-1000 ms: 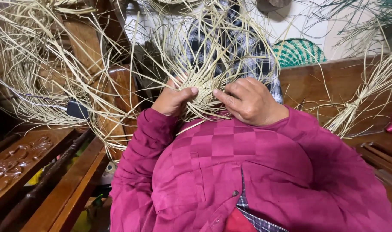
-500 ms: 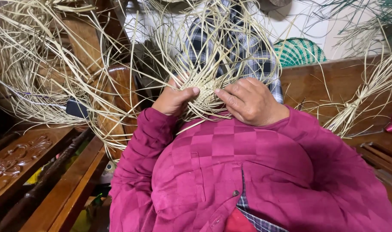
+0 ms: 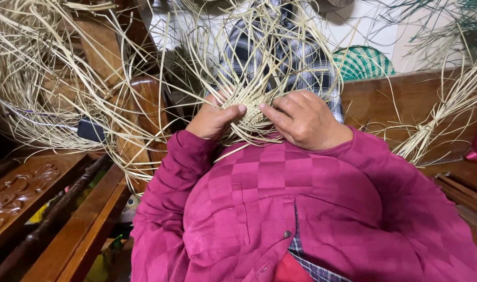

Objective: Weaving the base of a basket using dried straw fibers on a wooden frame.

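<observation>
The largest thing in view is the person's own magenta checked jacket [image 3: 301, 209], filling the lower half of the head view, with dark carved wooden furniture [image 3: 55, 219] to the left. Above it, pale straw strands [image 3: 66, 78] fan out in loose loops across the upper frame, and a tied bundle of the same straw [image 3: 432, 130] lies to the right. Smaller, behind it, stands a green-and-white woven fan-shaped piece [image 3: 364, 61]; no package, label or sign can be made out anywhere. The small woven straw patch [image 3: 251, 107] sits just above the chest, between both hands. The left hand [image 3: 213, 119] presses its thumb onto the patch's left edge, fingers curled under; the right hand [image 3: 306, 120] pinches strands at the right edge with thumb and forefinger. To weave well here (a judgement only), each strand should be drawn snug against its neighbour while the thumbs pin the finished rows flat, so the weave cannot loosen.
</observation>
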